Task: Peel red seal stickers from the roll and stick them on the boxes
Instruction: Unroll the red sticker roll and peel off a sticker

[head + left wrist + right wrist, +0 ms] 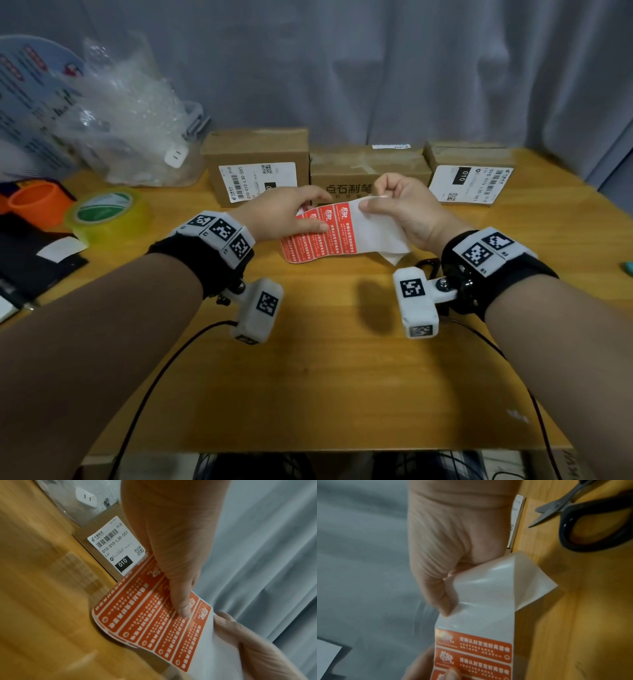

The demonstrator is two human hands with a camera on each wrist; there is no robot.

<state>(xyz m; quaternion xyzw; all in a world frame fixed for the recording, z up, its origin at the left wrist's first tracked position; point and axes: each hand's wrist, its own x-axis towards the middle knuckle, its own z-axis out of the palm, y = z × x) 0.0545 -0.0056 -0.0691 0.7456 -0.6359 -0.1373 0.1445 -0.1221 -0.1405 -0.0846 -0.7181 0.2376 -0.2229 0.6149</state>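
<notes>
Strip: curled white backing strip of red rectangular seal stickers (317,236), held just above the table, in front of the middle box.
Left hand (286,216): thumb pressed on the red stickers, fingers under; pinching the strip.
Right hand (404,209): thumb and fingers pinching the bare white backing end (488,588).
Technique: judged best to bend the backing sharply away so the end sticker's corner lifts, then peel slowly.
Boxes: three brown cardboard boxes (255,154) in a row at the back, no red seals visible.
Surface: wooden table (325,377); black-handled scissors (583,524) near.
Room: grey curtain (376,68) behind.
</notes>
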